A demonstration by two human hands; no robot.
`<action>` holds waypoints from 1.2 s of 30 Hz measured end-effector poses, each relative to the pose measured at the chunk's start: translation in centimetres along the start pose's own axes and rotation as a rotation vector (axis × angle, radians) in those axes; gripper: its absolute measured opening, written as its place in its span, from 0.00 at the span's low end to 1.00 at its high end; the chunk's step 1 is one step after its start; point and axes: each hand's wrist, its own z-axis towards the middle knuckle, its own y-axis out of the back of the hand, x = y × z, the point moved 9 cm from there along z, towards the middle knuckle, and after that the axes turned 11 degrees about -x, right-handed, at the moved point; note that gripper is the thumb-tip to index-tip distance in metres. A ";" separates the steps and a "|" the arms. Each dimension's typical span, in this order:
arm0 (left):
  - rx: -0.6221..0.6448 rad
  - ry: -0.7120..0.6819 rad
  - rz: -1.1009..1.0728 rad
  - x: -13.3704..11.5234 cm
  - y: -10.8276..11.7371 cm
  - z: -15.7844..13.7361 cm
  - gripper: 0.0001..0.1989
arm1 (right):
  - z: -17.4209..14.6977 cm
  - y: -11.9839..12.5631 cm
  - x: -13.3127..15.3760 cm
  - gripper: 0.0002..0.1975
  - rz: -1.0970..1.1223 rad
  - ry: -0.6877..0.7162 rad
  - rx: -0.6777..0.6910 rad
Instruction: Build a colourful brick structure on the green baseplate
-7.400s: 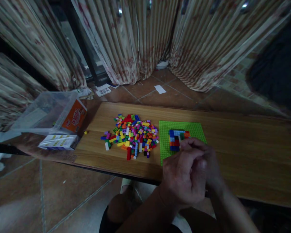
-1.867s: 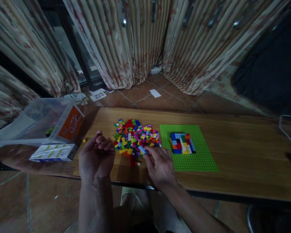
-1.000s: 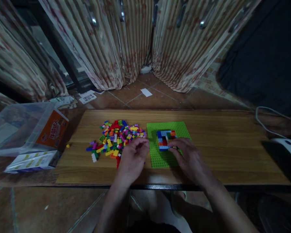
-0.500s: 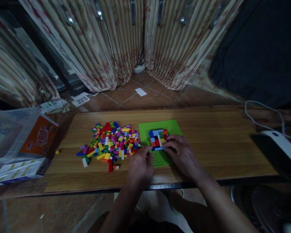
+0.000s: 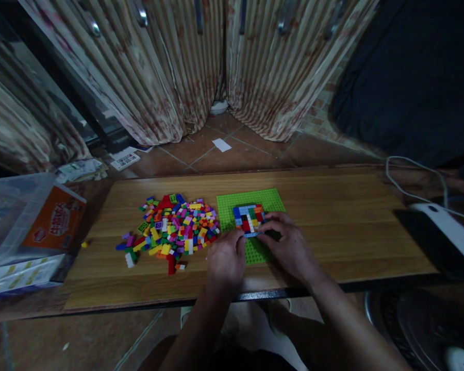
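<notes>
A small rectangular structure of toy building bricks [image 5: 249,219], with blue, light blue, orange, green, red and white pieces, sits on a green studded baseplate [image 5: 226,203]. My left hand [image 5: 226,257] is closed at its front left corner, thumb and forefinger against the bricks. From the right, my right hand [image 5: 288,242] grips the front right corner with thumb and fingers. A light blue brick along the front edge lies between the fingertips of both hands. The fingers partly cover the structure's right side.
A heap of loose bricks [image 5: 181,221] spreads left of the baseplate on the wooden table [image 5: 332,221]. A clear plastic bin [image 5: 15,206] and a carton [image 5: 23,275] stand at the far left. At the right end lie a white device [image 5: 444,226] and a cable [image 5: 417,172].
The view has shifted slightly. My hands stay at the structure's front edge, with the right fingertips a little closer to the left ones; the front brick looks more flush with the rest.
</notes>
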 end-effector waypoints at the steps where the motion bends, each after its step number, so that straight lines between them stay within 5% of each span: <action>1: 0.005 -0.004 0.009 0.0 -0.1 0.1 0.10 | 0.0 0.1 -0.1 0.03 0.004 -0.007 -0.003; 10: 0.048 -0.022 0.086 -0.6 0.0 0.5 0.13 | 0.4 0.7 -2.3 0.14 0.094 -0.241 -0.037; 29: -0.021 -0.161 0.244 -0.9 -0.6 -0.2 0.14 | 0.7 -0.6 -2.3 0.10 0.004 -0.235 -0.009; 36: -0.025 -0.109 0.203 -0.6 -0.6 -0.4 0.12 | 1.0 -0.4 -2.6 0.13 0.063 -0.255 0.035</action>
